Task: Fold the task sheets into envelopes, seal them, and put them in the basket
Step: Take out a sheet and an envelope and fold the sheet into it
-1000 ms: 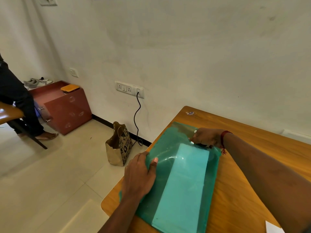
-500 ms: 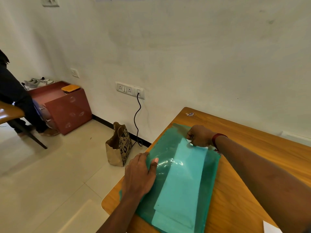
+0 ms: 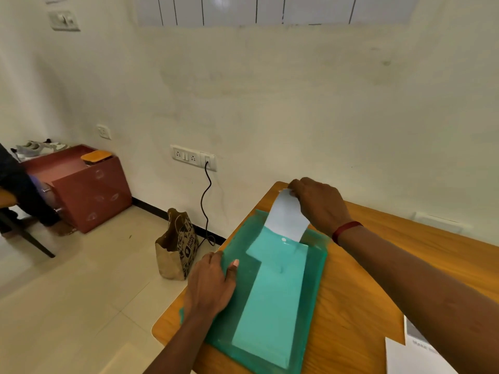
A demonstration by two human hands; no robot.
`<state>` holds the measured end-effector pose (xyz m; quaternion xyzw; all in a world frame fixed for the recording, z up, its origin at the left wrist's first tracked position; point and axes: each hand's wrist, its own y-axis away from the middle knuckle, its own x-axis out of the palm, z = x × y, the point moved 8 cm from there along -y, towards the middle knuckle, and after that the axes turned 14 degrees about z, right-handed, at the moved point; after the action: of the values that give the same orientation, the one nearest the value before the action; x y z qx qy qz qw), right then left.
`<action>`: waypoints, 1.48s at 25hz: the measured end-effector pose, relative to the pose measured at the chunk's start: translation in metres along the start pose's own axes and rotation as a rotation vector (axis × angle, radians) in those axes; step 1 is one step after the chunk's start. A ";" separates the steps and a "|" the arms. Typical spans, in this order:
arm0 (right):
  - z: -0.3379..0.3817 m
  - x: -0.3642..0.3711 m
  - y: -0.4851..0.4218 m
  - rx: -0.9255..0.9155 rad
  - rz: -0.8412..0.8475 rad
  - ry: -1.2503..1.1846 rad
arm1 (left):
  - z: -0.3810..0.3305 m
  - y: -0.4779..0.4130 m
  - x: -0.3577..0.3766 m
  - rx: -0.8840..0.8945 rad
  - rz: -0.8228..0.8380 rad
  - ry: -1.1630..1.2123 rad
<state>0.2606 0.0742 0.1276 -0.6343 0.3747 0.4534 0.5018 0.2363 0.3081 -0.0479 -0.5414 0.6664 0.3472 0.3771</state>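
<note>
Head: right hand [image 3: 321, 209] pinches sheet [image 3: 286, 220] edge (left hand [image 3: 210, 284] presses folder [image 3: 313, 282]).

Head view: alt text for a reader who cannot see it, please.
The right hand pinches a white paper sheet that sticks partly out of a translucent green plastic folder on a wooden table. The left hand presses on the folder's left edge.
</note>
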 end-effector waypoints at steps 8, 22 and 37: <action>0.012 -0.079 0.035 -0.069 -0.212 0.139 | -0.003 0.002 -0.002 0.007 -0.016 -0.071; -0.046 -0.064 0.142 0.538 -0.548 -0.779 | -0.032 0.022 -0.014 0.203 -0.150 -0.217; 0.040 0.108 0.257 1.032 -0.384 -1.982 | -0.041 0.027 -0.040 0.247 -0.234 -0.010</action>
<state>0.0466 0.0557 -0.0549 0.2398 -0.1492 0.4628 0.8403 0.2097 0.2955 0.0077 -0.5633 0.6344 0.2191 0.4820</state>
